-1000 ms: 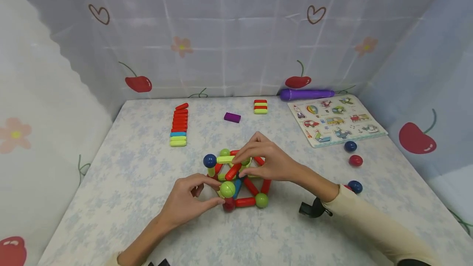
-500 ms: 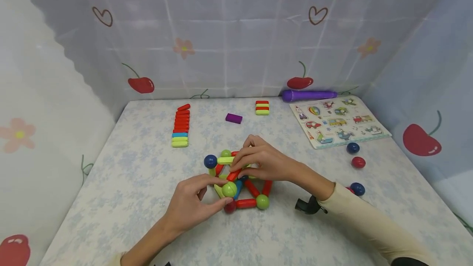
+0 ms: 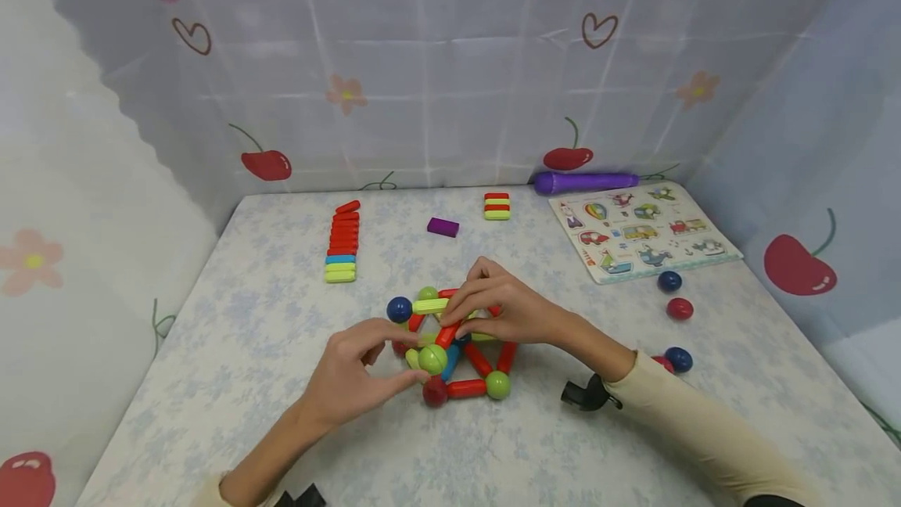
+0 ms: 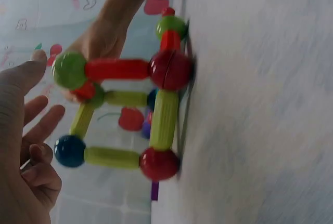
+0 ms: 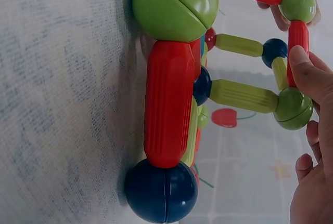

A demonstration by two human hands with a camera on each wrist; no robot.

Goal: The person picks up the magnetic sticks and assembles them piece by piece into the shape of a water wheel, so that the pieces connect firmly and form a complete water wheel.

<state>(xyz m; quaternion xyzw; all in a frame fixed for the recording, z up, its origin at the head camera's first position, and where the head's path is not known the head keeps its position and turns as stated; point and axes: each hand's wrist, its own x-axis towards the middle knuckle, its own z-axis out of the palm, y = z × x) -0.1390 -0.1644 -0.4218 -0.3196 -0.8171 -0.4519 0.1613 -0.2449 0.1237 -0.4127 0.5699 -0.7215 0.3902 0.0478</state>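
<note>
On the table stands a frame of magnetic rods and balls, with upright rods raising some balls above its base. My right hand (image 3: 507, 305) pinches a red rod (image 5: 298, 37) between thumb and fingers. One end of that rod meets the near raised green ball (image 3: 432, 359), the other a second raised green ball (image 5: 293, 108). My left hand (image 3: 355, 366) is beside the near green ball, thumb and fingers spread and apart from it in the left wrist view. A raised blue ball (image 3: 399, 310) joins a yellow-green rod (image 3: 429, 307). Right fingers partly hide the frame.
Several loose rods (image 3: 343, 245) lie in a column at the back left. A purple block (image 3: 443, 227) and a short rod stack (image 3: 497, 206) lie farther back. At the right are a picture board (image 3: 640, 229), a purple wand-like object (image 3: 586, 183) and loose balls (image 3: 680, 308).
The right hand's red rod has swung down to the near green ball and now touches it. My left fingers have come off that ball and spread.
</note>
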